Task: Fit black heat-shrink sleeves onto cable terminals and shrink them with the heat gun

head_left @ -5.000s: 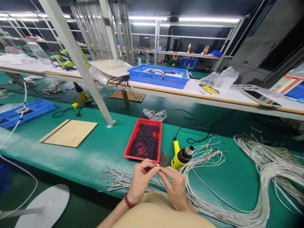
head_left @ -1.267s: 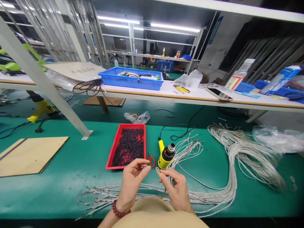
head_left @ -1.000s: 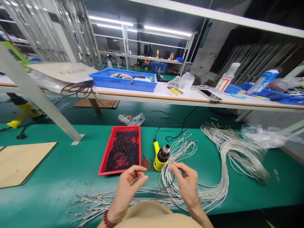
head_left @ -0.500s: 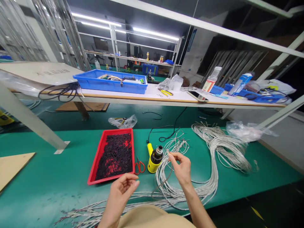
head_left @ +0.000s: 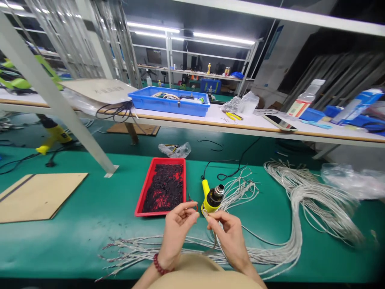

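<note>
The right hand (head_left: 227,233) pinches a cable end (head_left: 205,213); the left hand (head_left: 178,229) keeps a narrowly parted grip, no held item discernible. Light pressure near the tip should steady it.

Left hand (head_left: 178,228) and right hand (head_left: 227,235) ungloved here, dark red beaded bracelet (head_left: 158,266) ringing the left wrist (head_left: 168,253), plain beige garment (head_left: 204,279)

A blue tray (head_left: 165,106), yellow-handled pliers (head_left: 230,116), a phone (head_left: 281,123) and a labeled bottle (head_left: 303,100) (its cap (head_left: 317,83) white) line a white shelf (head_left: 255,121), while a tan board (head_left: 45,196) lies flat on the green bench (head_left: 66,245) below.
</note>
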`<state>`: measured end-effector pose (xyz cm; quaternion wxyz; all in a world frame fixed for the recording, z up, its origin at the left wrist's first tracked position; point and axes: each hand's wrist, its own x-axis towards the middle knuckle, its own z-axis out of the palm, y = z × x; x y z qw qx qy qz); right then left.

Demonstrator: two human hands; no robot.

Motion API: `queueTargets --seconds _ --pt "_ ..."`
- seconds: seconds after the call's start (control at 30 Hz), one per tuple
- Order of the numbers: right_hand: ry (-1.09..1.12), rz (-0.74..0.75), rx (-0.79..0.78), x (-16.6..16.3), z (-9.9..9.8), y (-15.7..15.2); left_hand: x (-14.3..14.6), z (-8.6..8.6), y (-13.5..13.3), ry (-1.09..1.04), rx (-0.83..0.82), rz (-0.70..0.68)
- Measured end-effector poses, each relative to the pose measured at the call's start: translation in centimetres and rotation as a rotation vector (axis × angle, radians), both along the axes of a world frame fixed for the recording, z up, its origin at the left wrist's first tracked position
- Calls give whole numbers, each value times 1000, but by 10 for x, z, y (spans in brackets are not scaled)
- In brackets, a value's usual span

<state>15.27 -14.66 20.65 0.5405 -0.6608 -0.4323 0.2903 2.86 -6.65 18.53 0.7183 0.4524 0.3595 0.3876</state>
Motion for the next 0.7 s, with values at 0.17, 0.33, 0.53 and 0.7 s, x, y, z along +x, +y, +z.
queueTargets --seconds 0.17,0.33,0.53,0.7 --pt "-25 28 -5 1 -6 1 -1 1 -3 3 -9 97" --pt "-40 30 -16 2 -7 1 -2 -2 -3 -1 1 101" --pt "-34 38 -25 3 -9 0 -4 -1 -3 2 4 115" --pt "-23 34 -22 2 -9 -1 -4 -1 -4 -3 -14 114"
